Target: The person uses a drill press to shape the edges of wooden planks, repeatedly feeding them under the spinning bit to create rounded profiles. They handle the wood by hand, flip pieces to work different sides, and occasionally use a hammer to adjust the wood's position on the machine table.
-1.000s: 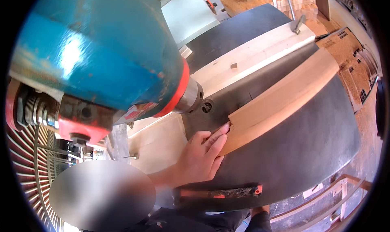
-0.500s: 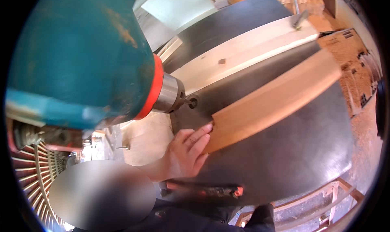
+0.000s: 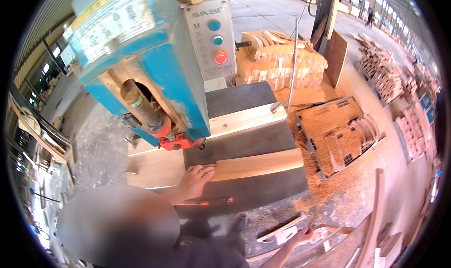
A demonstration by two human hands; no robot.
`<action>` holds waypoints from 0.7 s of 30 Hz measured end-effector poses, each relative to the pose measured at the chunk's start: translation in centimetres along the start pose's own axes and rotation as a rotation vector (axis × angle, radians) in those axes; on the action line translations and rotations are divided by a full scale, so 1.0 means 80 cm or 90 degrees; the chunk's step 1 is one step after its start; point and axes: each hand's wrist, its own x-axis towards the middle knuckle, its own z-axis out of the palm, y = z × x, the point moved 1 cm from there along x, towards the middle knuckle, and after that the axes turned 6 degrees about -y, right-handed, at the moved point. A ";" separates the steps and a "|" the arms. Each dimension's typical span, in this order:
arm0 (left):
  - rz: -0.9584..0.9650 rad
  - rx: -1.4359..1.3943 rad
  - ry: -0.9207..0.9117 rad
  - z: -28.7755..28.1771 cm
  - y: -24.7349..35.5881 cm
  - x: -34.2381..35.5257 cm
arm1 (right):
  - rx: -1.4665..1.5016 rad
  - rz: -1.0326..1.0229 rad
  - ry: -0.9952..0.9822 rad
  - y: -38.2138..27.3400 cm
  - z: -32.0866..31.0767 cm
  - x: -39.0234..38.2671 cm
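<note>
One curved wooden workpiece (image 3: 263,165) on the dark machine table (image 3: 251,193), its right end near the table's right edge. At its left end, the left hand (image 3: 193,179): fingers close together and slightly bent, tips against the wood; gripping or merely pressing, cannot tell. Beyond the table's front edge, toward the right, the right hand (image 3: 299,238), near a pale wooden piece (image 3: 322,233); finger opening and any hold too small to tell. Behind the workpiece, a pale wooden fence (image 3: 246,121); left of the workpiece, the red spindle block (image 3: 169,142) of a blue machine (image 3: 162,64). Probably a steadying step, not a cut. Called for next, presumably: both hands on the wood, clear of the spindle.
</note>
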 end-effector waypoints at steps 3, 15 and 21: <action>-0.062 -0.046 0.058 -0.007 0.060 0.045 | 0.101 -0.206 -0.061 -0.218 0.012 0.037; -0.058 -0.037 0.176 0.047 0.115 0.102 | -0.051 -1.149 -0.229 -0.732 0.324 -0.168; -0.114 -0.030 0.173 0.050 0.125 0.106 | -0.048 -1.038 -0.339 -0.758 0.362 -0.204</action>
